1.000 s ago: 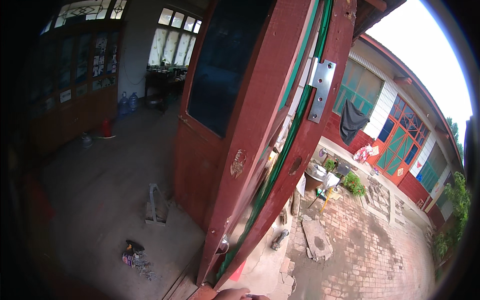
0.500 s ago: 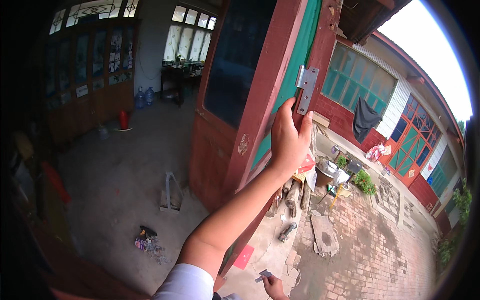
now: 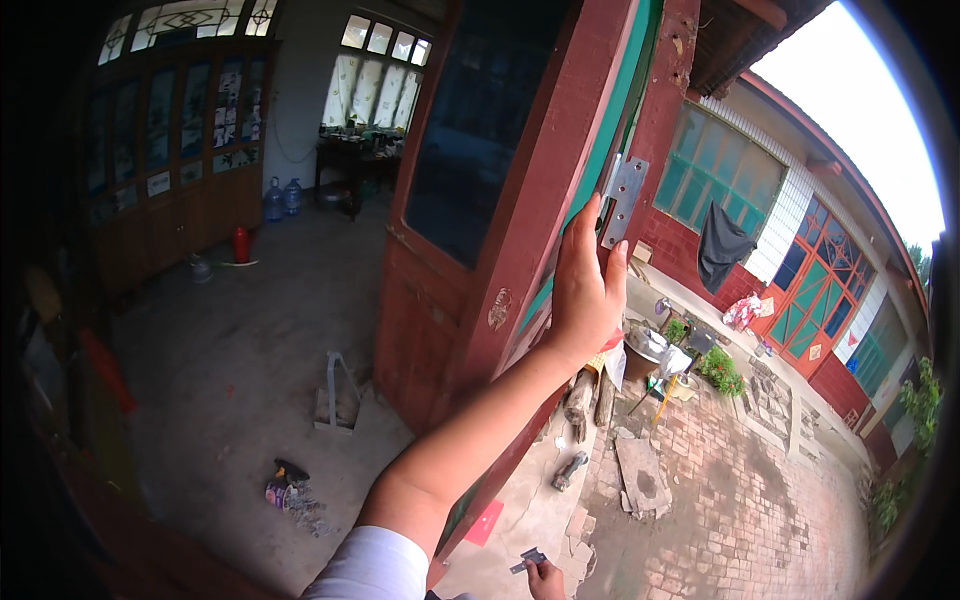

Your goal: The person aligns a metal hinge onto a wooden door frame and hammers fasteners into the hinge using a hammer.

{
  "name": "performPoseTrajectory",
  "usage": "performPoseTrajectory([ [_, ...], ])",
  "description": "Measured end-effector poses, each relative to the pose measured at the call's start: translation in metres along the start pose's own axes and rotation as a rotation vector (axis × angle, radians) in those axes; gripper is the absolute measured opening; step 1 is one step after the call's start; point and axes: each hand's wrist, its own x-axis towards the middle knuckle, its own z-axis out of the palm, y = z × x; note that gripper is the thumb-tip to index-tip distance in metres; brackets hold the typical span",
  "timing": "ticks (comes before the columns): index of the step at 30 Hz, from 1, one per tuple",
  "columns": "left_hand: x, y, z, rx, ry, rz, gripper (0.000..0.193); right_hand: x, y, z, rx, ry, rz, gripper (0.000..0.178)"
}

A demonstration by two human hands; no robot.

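Right of centre, the left hand (image 3: pixel 588 295) had risen to a silver rectangular metal hinge (image 3: pixel 626 190) on a red wooden post (image 3: pixel 667 105), now within reach, thumb and fingers parted, contact unclear; at bottom centre, the right hand (image 3: pixel 546 581) pinched a grey metal piece (image 3: pixel 528 560).

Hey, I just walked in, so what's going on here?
A person has their left hand raised at the lower end of a metal hinge on a red wooden upright; whether the fingers touch the hinge is hard to tell. Lower down, the right hand holds a small grey metal piece, possibly another hinge. A dim room lies to the left, a brick yard to the right.
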Motion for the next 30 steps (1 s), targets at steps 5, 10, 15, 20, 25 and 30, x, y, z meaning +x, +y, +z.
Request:
performPoseTrajectory([
  [5,-0.002,-0.001,0.008,-0.079,0.0,-0.065,0.052,0.034,0.04,-0.022,0.13,0.225,0.173,0.022],
  [10,0.004,-0.003,0.001,0.004,0.017,0.059,0.052,0.055,0.0,-0.032,0.115,0.301,0.129,0.02],
  [15,0.016,-0.008,0.001,0.074,-0.079,0.175,0.057,0.051,0.002,-0.022,0.061,0.272,0.192,0.021],
  [20,0.015,-0.009,0.002,0.033,-0.14,0.131,0.056,0.045,0.003,-0.009,0.114,0.252,0.146,0.019],
  [25,0.013,-0.006,0.003,0.064,-0.088,0.17,0.055,0.046,-0.011,-0.006,0.145,0.262,0.158,0.018],
  [30,0.011,-0.005,0.003,0.07,-0.089,0.163,0.054,0.047,-0.004,-0.007,0.133,0.256,0.155,0.017],
])
